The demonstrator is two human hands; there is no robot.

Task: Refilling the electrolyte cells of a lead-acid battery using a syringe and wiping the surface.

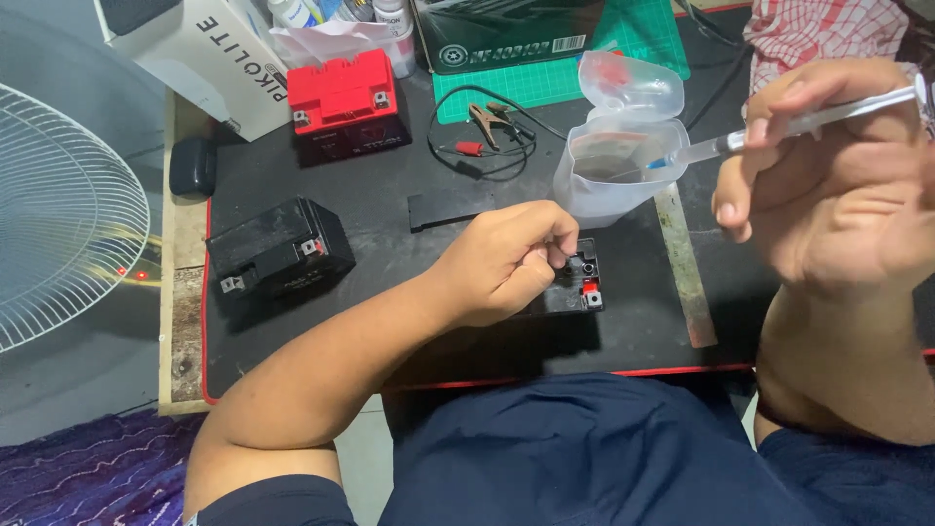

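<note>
L hand [506,263] fist-closed, steadying open battery [579,284] on mat ctr | R hand [828,175] grips syringe [769,131], tip in jug [618,166] | you're prob. mid-draw; cells look unfilled, strip [443,207] off

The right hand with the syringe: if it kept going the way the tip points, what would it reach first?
Probably the clear plastic container. The right hand aims the syringe leftward, and its tip already seems to sit at or inside the container's open mouth, though depth is hard to judge.
</note>
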